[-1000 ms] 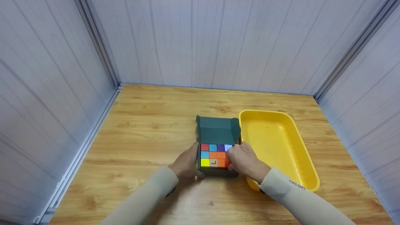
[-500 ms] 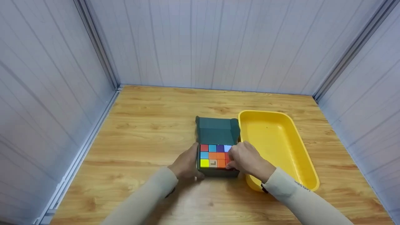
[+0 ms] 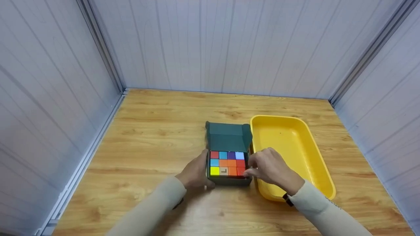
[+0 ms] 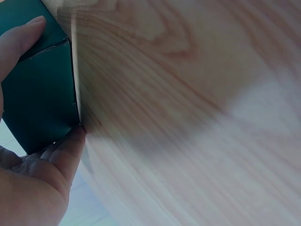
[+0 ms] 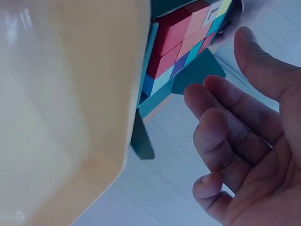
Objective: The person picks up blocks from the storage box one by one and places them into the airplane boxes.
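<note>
A dark green cardboard box (image 3: 229,181) stands on the table, its lid (image 3: 226,135) folded back. Coloured cube blocks (image 3: 228,163) fill it in rows: red, blue, purple, pale blue, orange and yellow, plus a wooden one with a black L-shaped mark. My left hand (image 3: 195,170) grips the box at its left side; in the left wrist view the thumb lies on one face of the box (image 4: 40,94) and the fingers on another. My right hand (image 3: 270,167) hovers by the box's right edge. Its fingers are loosely bent and hold nothing in the right wrist view.
A yellow plastic tray (image 3: 288,144) stands close along the box's right side, partly under my right hand and forearm. Ribbed white panels (image 3: 210,46) wall in the wooden table (image 3: 157,131) at the back and both sides.
My right hand has moved right, off the blocks, and its fingers have loosened. The red blocks in the right column are uncovered now. The left hand and the box have stayed put.
</note>
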Demonstrator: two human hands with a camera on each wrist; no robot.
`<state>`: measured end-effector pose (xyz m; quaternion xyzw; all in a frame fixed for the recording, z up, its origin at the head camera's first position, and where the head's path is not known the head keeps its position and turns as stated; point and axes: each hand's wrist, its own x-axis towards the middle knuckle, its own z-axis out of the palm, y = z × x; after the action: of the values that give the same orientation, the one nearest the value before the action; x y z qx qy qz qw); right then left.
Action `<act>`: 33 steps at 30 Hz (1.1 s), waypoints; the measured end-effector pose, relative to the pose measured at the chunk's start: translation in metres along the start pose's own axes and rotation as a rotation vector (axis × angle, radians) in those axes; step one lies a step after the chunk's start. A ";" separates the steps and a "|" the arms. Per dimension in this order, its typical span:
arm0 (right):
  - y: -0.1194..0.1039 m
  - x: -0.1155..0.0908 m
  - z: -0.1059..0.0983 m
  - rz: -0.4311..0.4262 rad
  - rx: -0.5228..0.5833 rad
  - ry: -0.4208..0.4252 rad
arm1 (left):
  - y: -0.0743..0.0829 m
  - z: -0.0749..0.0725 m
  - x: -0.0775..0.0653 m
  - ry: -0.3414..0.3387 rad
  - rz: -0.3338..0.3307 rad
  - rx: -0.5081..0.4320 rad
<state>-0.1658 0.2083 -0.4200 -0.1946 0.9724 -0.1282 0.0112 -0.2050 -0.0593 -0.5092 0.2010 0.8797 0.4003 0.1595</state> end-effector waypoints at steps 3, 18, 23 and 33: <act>0.009 -0.005 0.000 0.005 0.007 0.011 | 0.001 0.000 0.000 0.003 0.001 -0.001; 0.043 -0.033 0.009 -0.036 -0.072 0.109 | -0.002 0.001 -0.001 0.034 0.042 0.010; 0.049 -0.044 0.008 0.048 -0.089 -0.014 | -0.002 0.000 0.000 0.015 -0.004 0.002; 0.063 -0.057 0.009 0.063 -0.069 -0.013 | -0.007 -0.008 -0.003 0.000 -0.050 0.002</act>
<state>-0.1357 0.2840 -0.4462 -0.1650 0.9818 -0.0928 0.0151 -0.2076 -0.0699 -0.5097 0.1790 0.8850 0.3951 0.1693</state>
